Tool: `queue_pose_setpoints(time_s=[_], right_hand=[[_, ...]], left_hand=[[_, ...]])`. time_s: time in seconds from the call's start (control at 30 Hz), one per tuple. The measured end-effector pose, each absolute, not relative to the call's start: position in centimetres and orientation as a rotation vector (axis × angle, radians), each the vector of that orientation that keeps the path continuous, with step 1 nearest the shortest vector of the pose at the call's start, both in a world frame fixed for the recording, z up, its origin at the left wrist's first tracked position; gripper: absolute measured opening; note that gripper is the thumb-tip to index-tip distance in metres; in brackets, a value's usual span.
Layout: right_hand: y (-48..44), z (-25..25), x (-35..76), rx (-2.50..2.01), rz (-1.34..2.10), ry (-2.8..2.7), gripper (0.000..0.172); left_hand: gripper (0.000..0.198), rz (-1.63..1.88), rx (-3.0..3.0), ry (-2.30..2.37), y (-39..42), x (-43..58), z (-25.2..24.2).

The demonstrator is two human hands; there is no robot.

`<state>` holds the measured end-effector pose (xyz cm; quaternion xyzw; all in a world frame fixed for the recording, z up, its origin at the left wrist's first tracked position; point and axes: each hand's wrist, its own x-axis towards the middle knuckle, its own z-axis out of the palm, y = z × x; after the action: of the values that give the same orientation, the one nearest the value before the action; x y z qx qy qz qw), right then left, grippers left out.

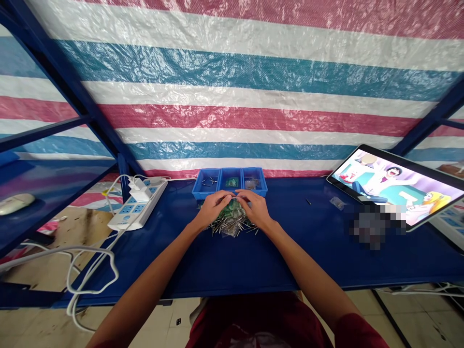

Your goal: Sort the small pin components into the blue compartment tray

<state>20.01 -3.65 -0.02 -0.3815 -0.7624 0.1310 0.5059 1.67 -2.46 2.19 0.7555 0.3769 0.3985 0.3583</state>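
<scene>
Both my hands meet over a heap of small parts on the blue table: thin metal pins, green pieces and a clear plastic bag. My left hand curls its fingers at the top of the heap, fingertips pinched toward the right hand. My right hand mirrors it, fingers bent and closed on something small that I cannot make out. Just behind the hands stands a blue three-compartment tray with a few pins on the left, green pieces in the middle and brownish parts on the right.
A white power strip with plugs and white cables lies at the left. A tablet showing a cartoon leans at the right, with a small clear bag and a loose pin near it. A striped tarp hangs behind.
</scene>
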Motion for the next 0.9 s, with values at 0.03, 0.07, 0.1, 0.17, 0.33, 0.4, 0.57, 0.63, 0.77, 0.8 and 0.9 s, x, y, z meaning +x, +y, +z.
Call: queue_pose_setpoints(time_s=[0.03,0.07,0.1,0.17,0.33,0.4,0.57,0.63,0.77,0.8,0.9], right_hand=[[-3.64,-0.04,20.01,-0.943,0.317,-1.839,0.021],[-3.63,-0.06,20.02,-0.961,0.311,-1.843,0.022],[-3.63,-0.08,20.02,-0.97,0.302,-1.849,0.022],[-3.63,-0.1,20.03,-0.968,0.289,-1.847,0.021],[-3.71,-0.02,20.2,-0.874,0.286,-1.86,0.034],[-3.71,-0.04,20.23,-0.839,0.223,-1.909,0.038],[-3.66,-0.19,20.05,-0.828,0.134,-1.915,0.026],[-3.63,-0.17,19.97,-0.863,0.169,-1.874,0.024],[-3.56,-0.19,19.88,-0.949,0.308,-1.8,0.023],[-3.56,-0.21,19.87,-0.959,0.363,-1.782,0.022],[-3.68,-0.15,19.88,-0.969,0.538,-1.731,0.025]], left_hand=[[0.034,1.048,2.03,0.996,-2.48,1.68,2.17],[0.033,1.064,2.095,1.012,-2.48,1.69,2.13],[0.031,1.072,2.139,1.019,-2.45,1.69,2.05],[0.029,1.082,2.155,1.028,-2.33,1.68,1.86],[0.029,1.147,1.807,1.05,-2.09,1.54,1.9],[0.042,1.138,1.685,1.009,-2.17,1.5,2.21],[0.06,1.085,1.576,0.915,-2.34,1.55,2.6],[0.044,1.096,1.634,0.918,-2.28,1.54,2.51],[0.032,1.148,1.831,0.951,-2.17,1.52,2.32],[0.03,1.135,1.85,0.95,-2.18,1.54,2.3],[0.027,1.069,1.806,0.964,-2.29,1.63,2.29]])
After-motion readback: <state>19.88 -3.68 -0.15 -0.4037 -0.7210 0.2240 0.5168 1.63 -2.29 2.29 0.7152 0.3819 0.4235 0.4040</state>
